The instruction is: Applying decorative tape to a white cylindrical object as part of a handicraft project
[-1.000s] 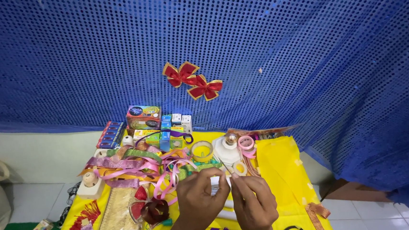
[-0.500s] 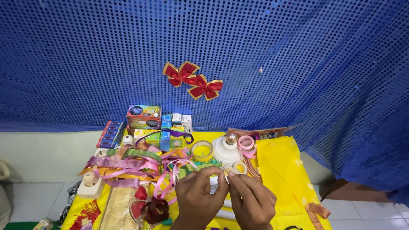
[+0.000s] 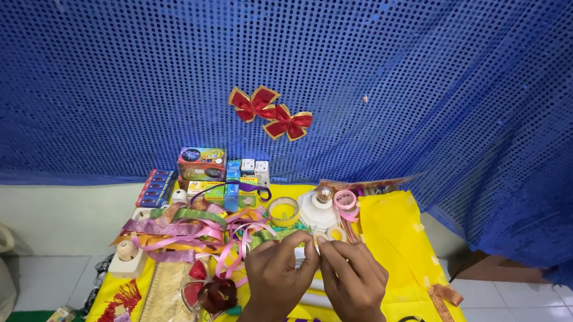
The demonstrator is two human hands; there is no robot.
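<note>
Left hand (image 3: pixel 277 272) and right hand (image 3: pixel 352 281): fingertips pinched together on a small white piece (image 3: pixel 301 253), held above the yellow-covered desk (image 3: pixel 389 241). Since a second ago, grip unchanged, hands barely shifted; fine work continues. Ribbon coils (image 3: pixel 190 231) and a yellow tape roll (image 3: pixel 283 211) lie beyond.

You are facing a blue sequinned curtain (image 3: pixel 360 62) hanging behind the yellow-covered table (image 3: pixel 389 241); two red bows (image 3: pixel 271 113) are sitting pinned on it, white floor tiles (image 3: pixel 511 300) showing below.
</note>
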